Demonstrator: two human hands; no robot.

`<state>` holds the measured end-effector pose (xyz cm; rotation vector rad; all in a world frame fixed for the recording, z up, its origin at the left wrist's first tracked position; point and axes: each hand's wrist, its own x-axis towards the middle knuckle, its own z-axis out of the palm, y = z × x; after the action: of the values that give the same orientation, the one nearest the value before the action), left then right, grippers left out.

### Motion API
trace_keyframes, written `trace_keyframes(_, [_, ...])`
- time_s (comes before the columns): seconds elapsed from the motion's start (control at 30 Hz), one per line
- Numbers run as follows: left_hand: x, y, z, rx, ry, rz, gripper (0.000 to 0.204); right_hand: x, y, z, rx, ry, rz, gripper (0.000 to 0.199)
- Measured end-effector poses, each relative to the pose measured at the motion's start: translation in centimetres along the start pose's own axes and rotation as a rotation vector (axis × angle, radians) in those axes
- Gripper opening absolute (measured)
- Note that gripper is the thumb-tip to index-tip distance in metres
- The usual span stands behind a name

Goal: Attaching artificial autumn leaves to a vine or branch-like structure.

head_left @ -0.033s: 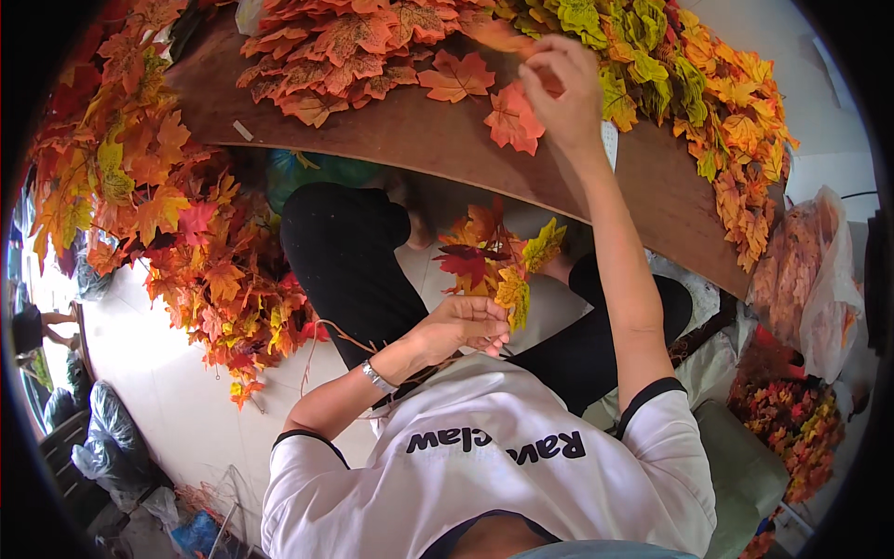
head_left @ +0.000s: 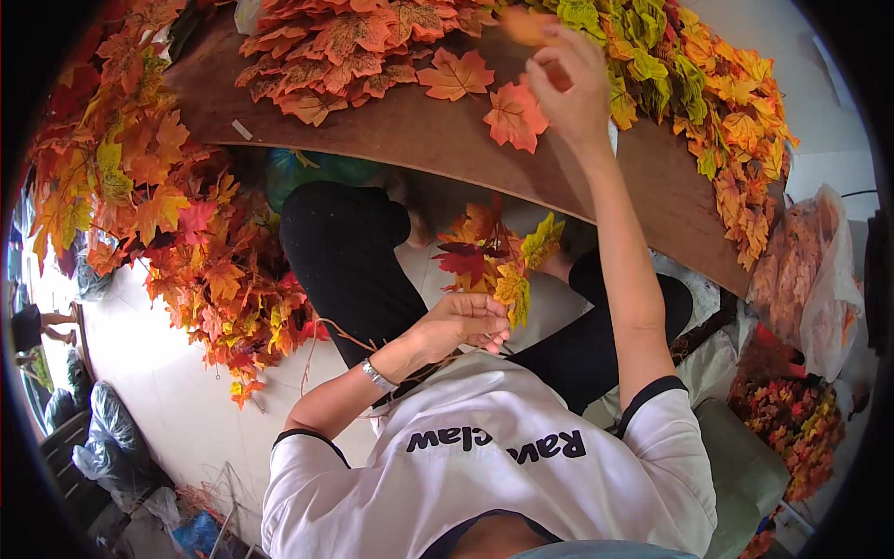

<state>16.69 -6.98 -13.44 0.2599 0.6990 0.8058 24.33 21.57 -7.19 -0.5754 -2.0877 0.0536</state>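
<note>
My left hand [head_left: 458,324] is closed in a pinch on a spray of artificial maple leaves [head_left: 510,287], held over my lap. Its leaves are dark red, orange and yellow-green, and thin brown stems [head_left: 346,334] trail beside my wrist. Stretched out above the brown board [head_left: 391,147], my right hand [head_left: 575,93] pinches a single orange leaf [head_left: 527,26], smeared by motion. Just below those fingers a loose coral-orange maple leaf [head_left: 516,116] lies on the board, with another orange leaf [head_left: 456,74] to its left.
A coral leaf pile [head_left: 345,51] covers the board's far side. Yellow-green leaves [head_left: 643,61] and orange leaves [head_left: 740,112] are heaped to the right. Finished-looking leaf branches [head_left: 149,205] crowd the left. Plastic bags [head_left: 824,307] of leaves stand at the right.
My right hand has shifted slightly up and to the right, and the blurred orange leaf has moved with it. My left hand has hardly moved.
</note>
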Motion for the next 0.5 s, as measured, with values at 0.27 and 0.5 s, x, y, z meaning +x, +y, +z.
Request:
trace_keyframes(0.27, [0.0,2.4,0.1,-0.139,-0.031,0.203,0.011,-0.8,-6.6,-10.4,0.632,-0.214,0.535,0.006])
trace_keyframes(0.5, [1.0,3.5,1.0,-0.110,-0.011,0.314,0.010,-11.0,-13.3,-12.7,0.993,-0.685,0.843,0.010])
